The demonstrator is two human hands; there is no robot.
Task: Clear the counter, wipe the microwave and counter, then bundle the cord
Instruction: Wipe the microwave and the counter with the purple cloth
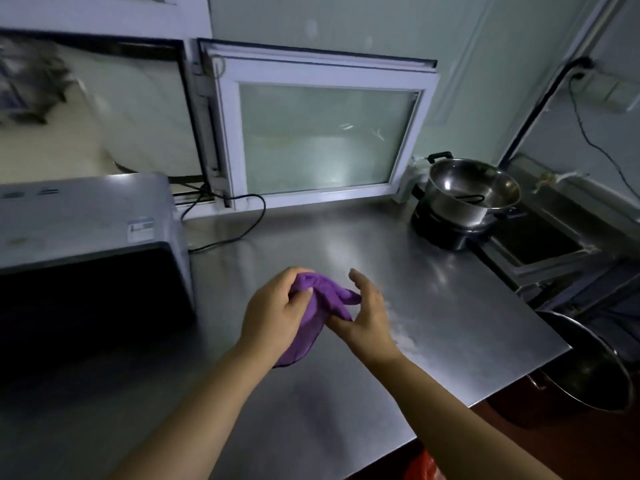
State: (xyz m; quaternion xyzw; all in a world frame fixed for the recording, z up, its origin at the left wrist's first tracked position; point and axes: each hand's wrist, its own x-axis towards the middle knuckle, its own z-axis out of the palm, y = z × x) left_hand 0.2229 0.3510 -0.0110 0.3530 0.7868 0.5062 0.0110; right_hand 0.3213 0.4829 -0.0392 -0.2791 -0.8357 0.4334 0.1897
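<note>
Hands [322, 310], bunched purple cloth [311, 313], seemingly damp.

A plain purple cloth [317, 308] contrasts with the silver-grey steel bench [346, 244], beside a grey microwave [86, 220] with a black door, a black cord [239, 216], a white-framed frosted window [322, 133], a shiny silver pot [467, 192] on a black base, and pale green walls [381, 26].

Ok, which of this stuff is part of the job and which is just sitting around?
Job: purple cloth in both hands (left hand, right hand), microwave, counter, black cord.

Lying about: steel pot, big pan, window.
</note>
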